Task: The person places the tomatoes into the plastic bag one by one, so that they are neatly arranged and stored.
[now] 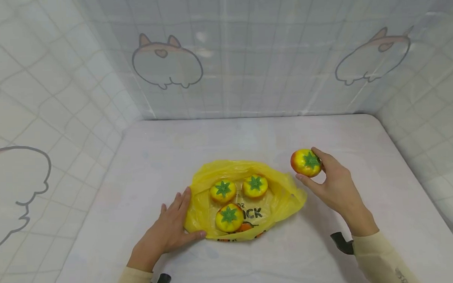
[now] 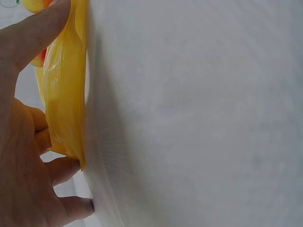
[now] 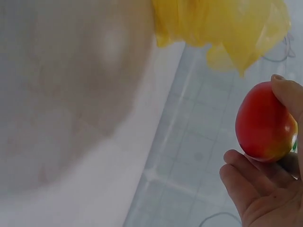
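Note:
My right hand (image 1: 336,183) grips a yellow toy fruit (image 1: 306,163) with a green star-shaped leaf top, up at the right of a yellow plastic bag (image 1: 284,197). In the right wrist view, the red side of this fruit (image 3: 262,123) shows between thumb and fingers. Spread at the bag's left end, my left hand (image 1: 169,226) touches its side with the fingers, thumb at the front rim. Inside the wide-mouthed bag lie three matching fruits (image 1: 229,217), leaf tops up. From the left wrist, the bag's side (image 2: 66,90) appears between thumb and fingers.
The bag lies on a pale cloth-covered table (image 1: 219,137). Tile-patterned curtains (image 1: 261,65) with cartoon animal drawings enclose the back and sides. Dark wrist mounts (image 1: 342,243) sit at both sleeves.

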Tool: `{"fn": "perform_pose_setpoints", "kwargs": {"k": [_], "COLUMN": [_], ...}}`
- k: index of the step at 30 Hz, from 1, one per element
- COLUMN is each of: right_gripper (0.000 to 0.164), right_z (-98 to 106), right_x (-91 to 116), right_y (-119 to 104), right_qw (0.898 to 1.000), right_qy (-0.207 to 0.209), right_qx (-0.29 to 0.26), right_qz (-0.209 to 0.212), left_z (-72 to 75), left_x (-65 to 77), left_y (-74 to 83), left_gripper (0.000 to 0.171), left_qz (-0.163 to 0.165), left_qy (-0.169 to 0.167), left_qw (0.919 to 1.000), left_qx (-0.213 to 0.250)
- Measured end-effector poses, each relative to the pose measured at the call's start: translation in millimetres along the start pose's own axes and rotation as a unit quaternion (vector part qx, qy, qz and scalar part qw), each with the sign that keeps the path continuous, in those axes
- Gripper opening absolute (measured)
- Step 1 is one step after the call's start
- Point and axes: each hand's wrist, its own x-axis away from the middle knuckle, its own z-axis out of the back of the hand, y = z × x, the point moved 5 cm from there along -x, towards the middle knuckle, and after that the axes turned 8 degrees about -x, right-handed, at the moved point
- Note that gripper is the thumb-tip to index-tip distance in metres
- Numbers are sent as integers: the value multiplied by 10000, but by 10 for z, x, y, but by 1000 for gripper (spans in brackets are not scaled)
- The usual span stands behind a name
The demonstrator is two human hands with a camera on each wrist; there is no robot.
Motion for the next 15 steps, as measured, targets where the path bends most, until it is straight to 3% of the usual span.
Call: {"fn": "perform_pose_setpoints", "kwargs": {"k": [10, 15], "right_gripper": [81, 81], "right_z": [-125, -226], "right_x": [73, 112], "right_y": [-198, -325], "right_qw": [9986, 9982], "right_qy": [243, 137], "right_qx": [39, -62], "right_qz": [468, 576], "left_z": [7, 14], "left_x": [-11, -7], "left_y": [10, 4], "left_gripper": [130, 129], "left_qz": [-46, -63], "left_qy": [17, 70], "left_qw": [10000, 10000], "left_qx": [-20, -10]}}
